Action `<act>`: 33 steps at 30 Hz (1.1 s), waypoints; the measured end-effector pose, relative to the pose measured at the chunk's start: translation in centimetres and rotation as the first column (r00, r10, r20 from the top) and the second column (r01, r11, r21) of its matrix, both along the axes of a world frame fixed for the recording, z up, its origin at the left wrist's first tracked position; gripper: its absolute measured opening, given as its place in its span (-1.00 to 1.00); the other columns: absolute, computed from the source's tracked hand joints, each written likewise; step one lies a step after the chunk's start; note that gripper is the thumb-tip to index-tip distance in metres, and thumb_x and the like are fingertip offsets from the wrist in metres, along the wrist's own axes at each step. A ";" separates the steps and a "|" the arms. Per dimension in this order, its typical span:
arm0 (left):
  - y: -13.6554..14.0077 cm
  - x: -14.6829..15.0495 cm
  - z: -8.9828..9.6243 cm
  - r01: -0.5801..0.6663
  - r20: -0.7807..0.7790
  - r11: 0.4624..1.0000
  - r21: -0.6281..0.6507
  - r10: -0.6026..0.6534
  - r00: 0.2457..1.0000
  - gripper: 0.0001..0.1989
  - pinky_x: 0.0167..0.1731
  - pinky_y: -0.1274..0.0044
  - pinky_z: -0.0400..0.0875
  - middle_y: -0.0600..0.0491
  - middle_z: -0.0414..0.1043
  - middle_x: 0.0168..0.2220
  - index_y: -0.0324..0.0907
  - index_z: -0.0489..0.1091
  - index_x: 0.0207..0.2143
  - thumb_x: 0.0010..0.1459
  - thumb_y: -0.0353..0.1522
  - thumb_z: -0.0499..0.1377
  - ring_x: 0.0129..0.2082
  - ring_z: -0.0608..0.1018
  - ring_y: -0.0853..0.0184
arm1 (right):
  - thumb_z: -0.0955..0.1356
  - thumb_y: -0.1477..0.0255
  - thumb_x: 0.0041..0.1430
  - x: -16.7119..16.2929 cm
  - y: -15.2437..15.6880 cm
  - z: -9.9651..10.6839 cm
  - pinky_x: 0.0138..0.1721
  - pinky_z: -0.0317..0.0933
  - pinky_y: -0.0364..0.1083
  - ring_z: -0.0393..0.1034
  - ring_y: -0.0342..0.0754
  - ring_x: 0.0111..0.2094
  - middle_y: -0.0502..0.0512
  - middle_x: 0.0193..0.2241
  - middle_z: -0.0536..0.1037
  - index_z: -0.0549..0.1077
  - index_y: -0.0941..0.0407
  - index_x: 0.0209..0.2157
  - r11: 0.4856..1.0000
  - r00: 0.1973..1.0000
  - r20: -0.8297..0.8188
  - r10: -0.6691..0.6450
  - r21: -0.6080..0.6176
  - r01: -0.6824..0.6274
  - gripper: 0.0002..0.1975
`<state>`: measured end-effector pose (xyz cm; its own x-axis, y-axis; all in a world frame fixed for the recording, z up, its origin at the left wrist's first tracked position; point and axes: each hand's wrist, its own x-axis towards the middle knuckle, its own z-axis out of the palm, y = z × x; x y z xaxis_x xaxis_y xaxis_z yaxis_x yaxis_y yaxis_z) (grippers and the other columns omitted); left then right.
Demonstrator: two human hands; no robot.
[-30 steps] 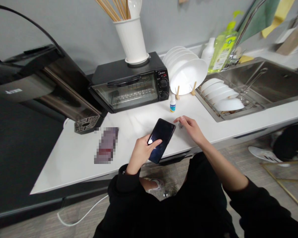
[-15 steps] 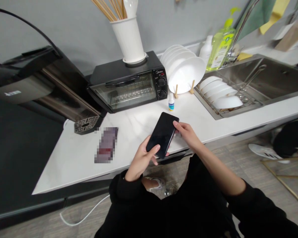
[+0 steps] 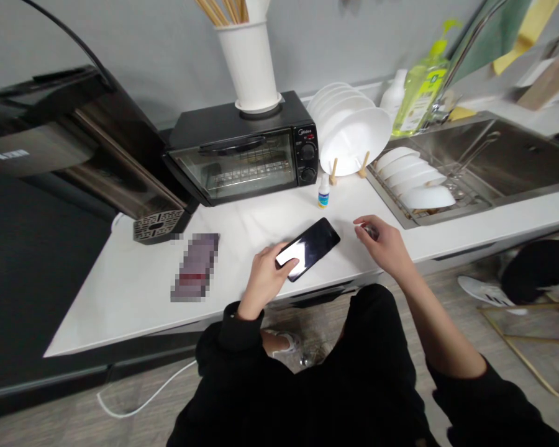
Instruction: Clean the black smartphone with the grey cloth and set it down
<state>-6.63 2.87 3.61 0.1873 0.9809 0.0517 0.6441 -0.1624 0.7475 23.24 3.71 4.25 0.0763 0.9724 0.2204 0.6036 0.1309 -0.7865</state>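
Phone (image 3: 310,248): dark glass slab, lying low over the near edge of the table (image 3: 135,292), just in front of the toaster oven (image 3: 242,152) and a little to its right; tilted, far end up toward the small dropper bottle (image 3: 323,192).
Left hand (image 3: 265,279): grip closed round the phone's near end, thumb laid flat across the bright patch of screen, fingers tucked underneath.
Right hand (image 3: 389,248): off the phone, right of it, well right of the oven; fingers curled loosely round something small and greyish, too tiny to name; pinched, not clenched.
Handling, as a judgement: light, rigid, slick on both faces, glass likely to crack if dropped on the floor below the table edge; best held by the long side edges or cradled from below, not by the glossy faces alone.
Surface: white, smooth, glossy table; phone would slide on it easily.
Left of the oven: big black appliance (image 3: 74,149) with a perforated drip tray, and a blurred-out flat item (image 3: 195,267) in front of it.
On top of the oven: white holder (image 3: 249,65) stuffed with chopsticks.
Right of the oven: white plates (image 3: 354,133) standing in a wooden rack, green soap bottle (image 3: 422,87), steel sink (image 3: 494,155) with more white bowls draining.
Room: grey wall behind the oven, wood-look floor, white cable trailing below.
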 end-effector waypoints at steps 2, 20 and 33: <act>0.0 0.1 -0.1 0.028 -0.139 0.996 0.079 -0.017 0.990 -0.62 0.08 0.26 0.45 -0.04 0.54 -0.16 -0.12 0.53 0.11 0.26 -0.26 0.30 -0.09 0.55 0.12 | 0.27 0.26 0.40 -0.6 -0.7 -0.1 -0.02 0.36 0.05 0.55 0.08 -0.11 0.21 -0.04 0.64 0.42 0.07 0.16 0.988 0.993 -0.024 0.119 0.099 -0.116 -0.62; -4.0 0.9 -1.6 0.073 -0.178 0.956 0.283 -0.022 0.984 0.16 0.23 0.16 0.37 -0.21 0.37 0.24 -0.09 -0.44 0.54 0.23 -0.26 0.37 0.20 0.41 0.00 | 0.23 0.14 0.49 -7.0 -3.5 -2.3 0.44 -0.15 0.50 0.01 0.24 0.50 0.19 0.42 0.28 0.07 0.04 0.49 0.823 0.696 0.596 0.401 0.100 -0.560 -0.35; -3.7 1.5 -1.9 0.042 -0.199 0.948 0.316 0.023 0.980 0.23 0.22 0.16 0.39 -0.14 0.43 0.23 -0.06 -0.37 0.55 0.15 -0.19 0.45 0.18 0.45 -0.01 | 0.19 -0.09 0.42 -6.5 -3.1 -2.4 0.41 -0.26 0.61 -0.23 0.40 0.54 0.16 0.44 0.24 0.06 0.06 0.49 0.935 0.755 0.639 0.148 0.158 -0.317 -0.20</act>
<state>-5.13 -0.80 1.70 0.2348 0.9177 0.3204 0.7708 -0.3766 0.5139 16.70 0.60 1.89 -0.3776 0.8495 0.3684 0.8657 0.4651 -0.1852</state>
